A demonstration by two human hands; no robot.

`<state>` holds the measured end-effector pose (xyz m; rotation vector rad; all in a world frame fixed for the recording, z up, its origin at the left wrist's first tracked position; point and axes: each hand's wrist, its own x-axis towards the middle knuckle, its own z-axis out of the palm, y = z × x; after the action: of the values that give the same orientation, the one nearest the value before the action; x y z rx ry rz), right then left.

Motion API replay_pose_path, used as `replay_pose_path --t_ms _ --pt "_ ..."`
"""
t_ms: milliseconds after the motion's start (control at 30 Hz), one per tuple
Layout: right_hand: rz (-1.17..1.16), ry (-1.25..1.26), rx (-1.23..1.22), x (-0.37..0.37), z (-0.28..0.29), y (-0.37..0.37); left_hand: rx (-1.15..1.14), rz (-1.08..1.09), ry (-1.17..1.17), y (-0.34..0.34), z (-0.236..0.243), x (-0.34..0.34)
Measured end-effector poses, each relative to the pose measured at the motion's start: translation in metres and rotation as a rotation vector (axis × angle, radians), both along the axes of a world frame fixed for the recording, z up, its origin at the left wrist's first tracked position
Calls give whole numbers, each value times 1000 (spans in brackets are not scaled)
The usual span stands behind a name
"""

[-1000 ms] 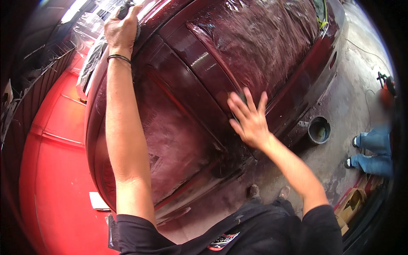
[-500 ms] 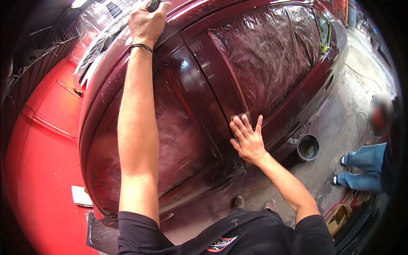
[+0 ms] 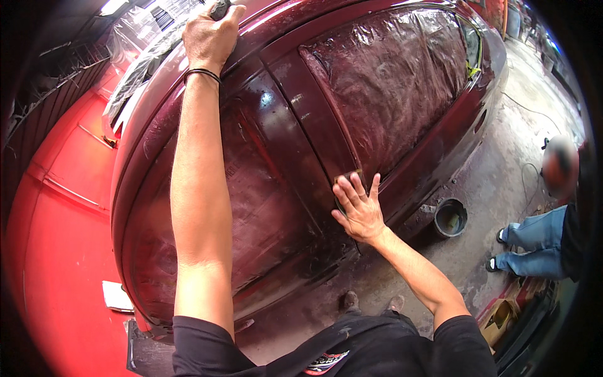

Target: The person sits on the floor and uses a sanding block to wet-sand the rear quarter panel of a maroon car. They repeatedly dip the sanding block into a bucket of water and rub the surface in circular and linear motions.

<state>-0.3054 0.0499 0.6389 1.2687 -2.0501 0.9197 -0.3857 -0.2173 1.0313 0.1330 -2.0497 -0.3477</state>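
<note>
Head view: right hand [image 3: 359,210] mostly hides a sanding pad [image 3: 349,176].

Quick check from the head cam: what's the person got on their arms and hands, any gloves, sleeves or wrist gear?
No gloves: both the left hand and the right hand are bare. A thin black band circles the left wrist; the right wrist is bare. Both forearms are uncovered, and short black sleeves of a T-shirt end above the elbows.
</note>
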Motion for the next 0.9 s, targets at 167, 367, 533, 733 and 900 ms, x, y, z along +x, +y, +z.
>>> replay_pose_path --t_ms 167,367,533,733,900 --pt "-63 103 -125 -57 176 -78 -93 -19 20 -10 -1 0" --pt "29 -32 -27 -15 56 -37 -77 -17 33 -8 0 8" --pt "19 30 14 -13 12 -15 -49 24 34 -4 -2 -2" --pt "-41 163 -133 -85 194 -81 -41 -45 10 -9 -3 3" --pt "44 85 -96 -22 -15 -9 -24 -29 14 3 -6 -5"
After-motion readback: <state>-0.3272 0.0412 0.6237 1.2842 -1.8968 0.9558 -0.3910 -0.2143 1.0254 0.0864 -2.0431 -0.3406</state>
